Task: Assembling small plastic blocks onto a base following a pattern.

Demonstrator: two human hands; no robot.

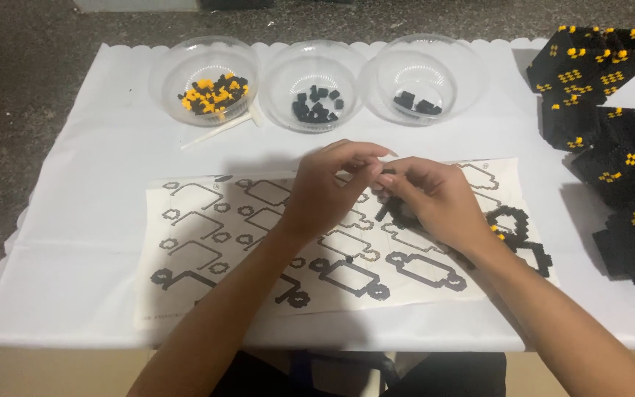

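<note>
Head view: left hand (pixel 326 190) and right hand (pixel 429 197) meet fingertip to fingertip, both pinching a small black block piece (pixel 389 200) between them, just above the printed pattern sheet (pixel 207 242).

A table is covered by a scalloped white cloth (pixel 82 184), on which three clear bowls (pixel 203 77), a printed pattern sheet (pixel 207 242) and stacked black-and-yellow block pieces (pixel 604 117) are laid.

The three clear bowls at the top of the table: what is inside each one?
The left bowl holds mixed yellow and black small bricks. The middle bowl and the right bowl hold only black bricks. Nothing covers them.
</note>
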